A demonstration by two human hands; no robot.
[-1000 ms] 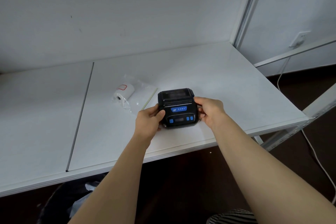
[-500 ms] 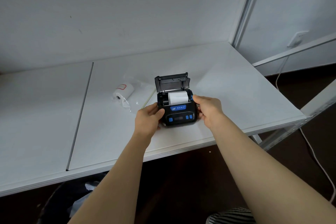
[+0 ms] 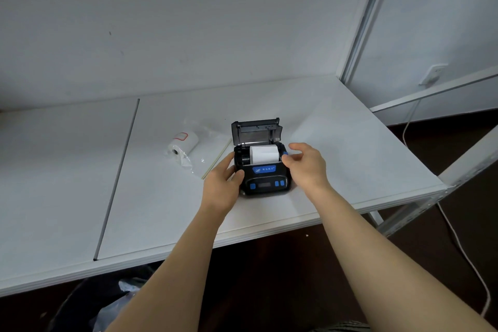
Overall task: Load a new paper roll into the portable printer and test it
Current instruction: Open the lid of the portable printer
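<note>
One portable printer [image 3: 262,172] sits on the one white surface [image 3: 336,143], its single lid [image 3: 256,131] raised. There are two paper rolls: one roll in the printer [image 3: 263,154] and one wrapped roll [image 3: 183,143] beside it. One clear plastic bag [image 3: 207,148] lies there. Two hands show: one left hand [image 3: 222,186], one right hand [image 3: 305,166].

The small black plastic printer [image 3: 262,170] carries a blue label strip with pale lettering and blue buttons on its front face, plus a blue tab at its 3 o'clock side. Its raised lid [image 3: 256,131] is dark grey inside. The paper roll seated in it [image 3: 263,154] is plain white. At the printer's 9 o'clock lies a white paper roll with a red outlined mark [image 3: 183,142], wrapped in clear film. The flat counter [image 3: 336,143] is white, crossed by one dark grey seam.
</note>
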